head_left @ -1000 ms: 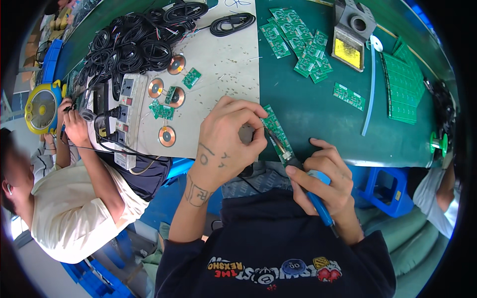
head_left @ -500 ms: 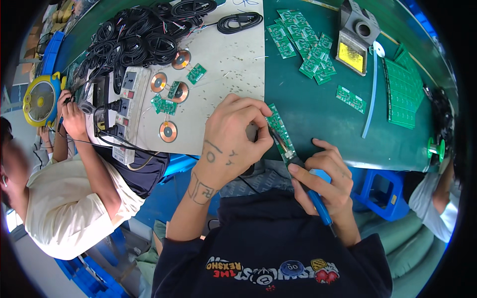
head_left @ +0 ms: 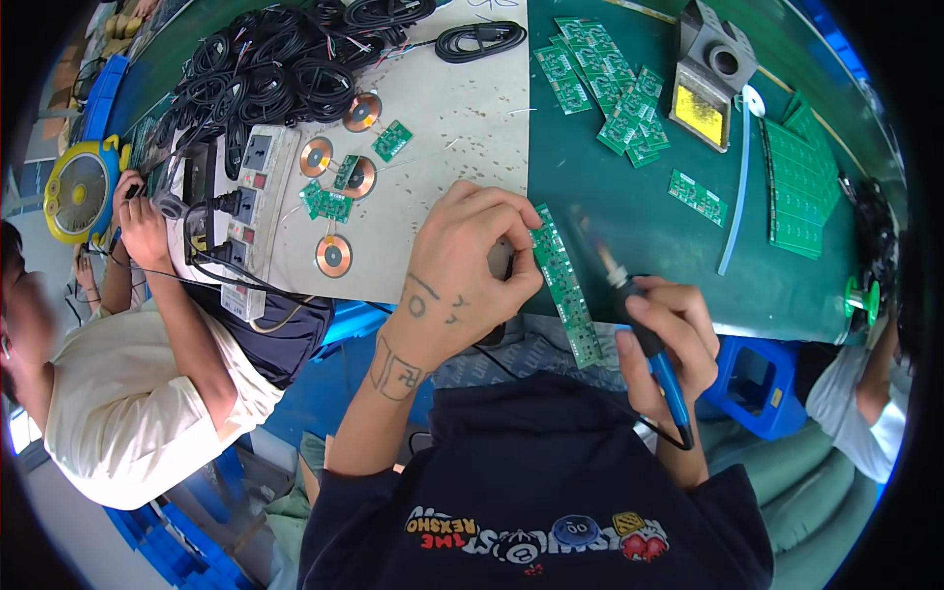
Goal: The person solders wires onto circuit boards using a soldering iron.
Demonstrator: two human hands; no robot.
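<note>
A long green circuit board strip [head_left: 562,285] lies slanted at the near edge of the green bench mat [head_left: 639,211], its lower end reaching past the table edge toward the person's chest. The left hand [head_left: 462,270] is curled over its upper part, fingertips pinching the strip's left edge, with a small dark thing half hidden under the fingers that cannot be made out. The right hand [head_left: 667,329] is closed in a fist around the blue handle of a soldering iron [head_left: 634,315], whose tip points up and to the left and hangs just right of the strip, apart from it. Beyond the strip, on the white sheet [head_left: 462,118] to the left, sit several copper coils [head_left: 332,256] with small green boards [head_left: 326,204] among them, next to a white power strip [head_left: 251,202] and a heap of black cables [head_left: 265,69]. On the mat farther out lies a scatter of green boards [head_left: 610,79], a grey iron stand with a yellow sponge [head_left: 700,106], and a stack of green panels [head_left: 798,187] at the right. A person in a white shirt [head_left: 128,413] sits at the left, hands near a yellow and blue round device [head_left: 79,192].
</note>
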